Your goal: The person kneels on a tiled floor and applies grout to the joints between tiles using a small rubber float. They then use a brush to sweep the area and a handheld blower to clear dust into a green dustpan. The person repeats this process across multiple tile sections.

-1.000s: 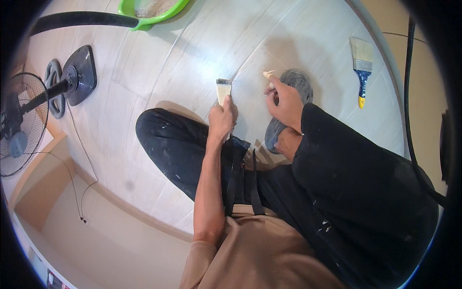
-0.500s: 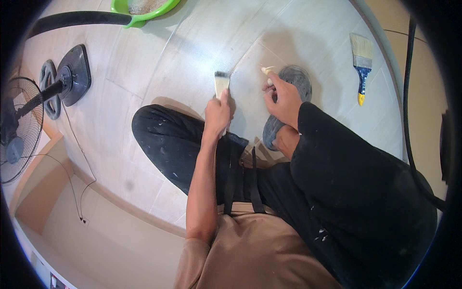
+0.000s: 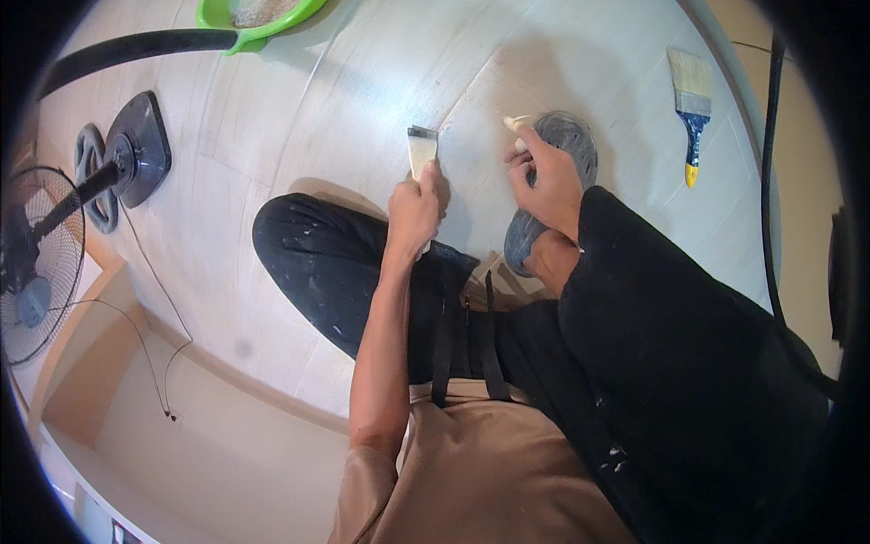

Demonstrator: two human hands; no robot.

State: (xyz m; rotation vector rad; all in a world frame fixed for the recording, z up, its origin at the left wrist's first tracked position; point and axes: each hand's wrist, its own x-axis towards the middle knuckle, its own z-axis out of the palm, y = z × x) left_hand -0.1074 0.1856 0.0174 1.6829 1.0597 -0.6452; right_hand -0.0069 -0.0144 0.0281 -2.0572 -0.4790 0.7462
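My left hand (image 3: 414,214) is closed around a scraper (image 3: 422,152) with a long cream handle and a short dark blade. The blade's end is at the pale wood-look floor, beside a joint between boards. My right hand (image 3: 551,181) has its fingers curled on a small cream-coloured piece (image 3: 517,124) with a rounded end and a thin pale strip at its tip. Most of this piece is hidden by the fingers, so its kind is unclear. That hand is above a grey slipper (image 3: 565,136) on my foot.
A wide paintbrush (image 3: 693,113) with a blue and yellow handle lies at the right. Far left are a green basin (image 3: 249,38) holding grainy matter and a black hose (image 3: 136,43). A fan (image 3: 36,272) with a dark base stands left, its cable along the floor.
The whole view has shifted slightly. Both hands keep their grips, and the scraper and the cream piece have barely moved against the floor.
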